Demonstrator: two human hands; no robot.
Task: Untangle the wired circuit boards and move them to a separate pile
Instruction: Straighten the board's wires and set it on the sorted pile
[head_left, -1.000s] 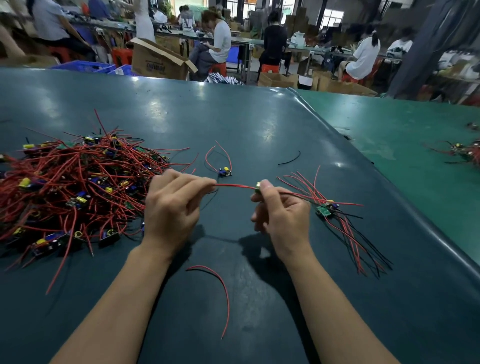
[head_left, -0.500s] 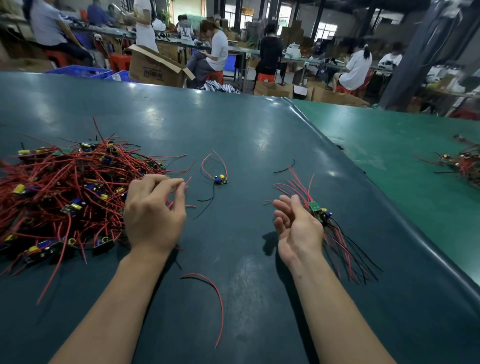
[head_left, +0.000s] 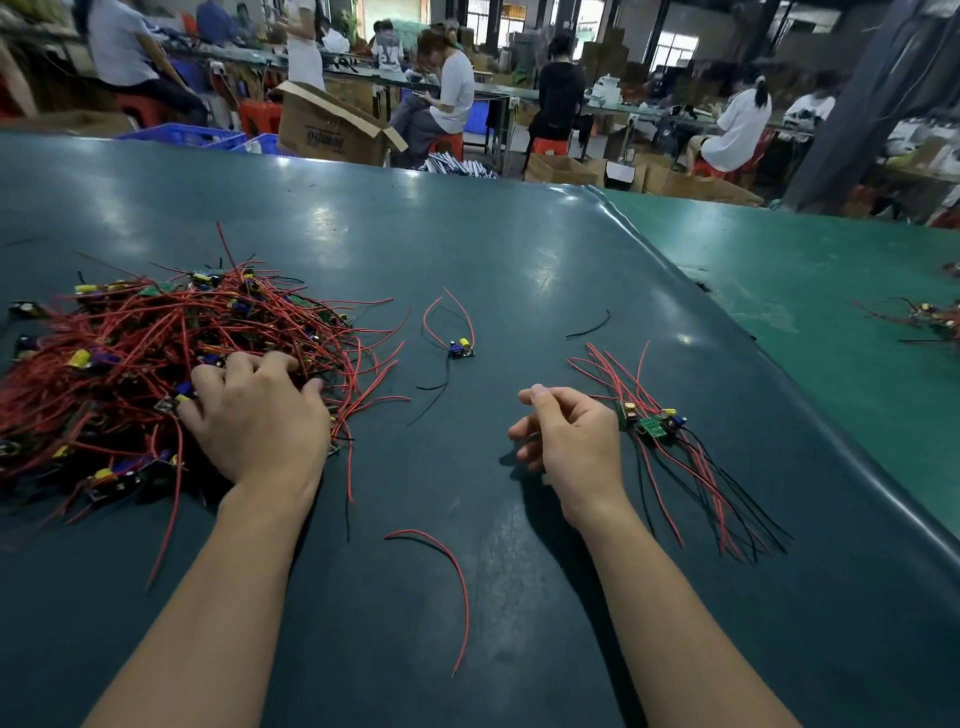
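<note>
A big tangled pile of red-wired circuit boards (head_left: 130, 364) covers the left of the dark table (head_left: 519, 249). My left hand (head_left: 260, 415) lies palm down on the pile's right edge, its fingers bent a little and touching the wires. A small separate pile of boards (head_left: 654, 426) lies on the right, its red and black wires trailing toward me. Just left of that pile hovers my right hand (head_left: 566, 441), fingers loosely curled and holding nothing. One lone board (head_left: 461, 351) with red and black leads sits between the piles.
A loose red wire (head_left: 447, 582) lies between my forearms and a short black wire (head_left: 589, 325) farther back. Beyond the table's right edge, a green table (head_left: 779, 312) carries another small wire bundle (head_left: 930, 317). People sit at benches behind.
My hands let go of the red-wired board they held between them; it now lies in the right pile. My left hand moved left onto the tangled pile, and my right hand drew back.
</note>
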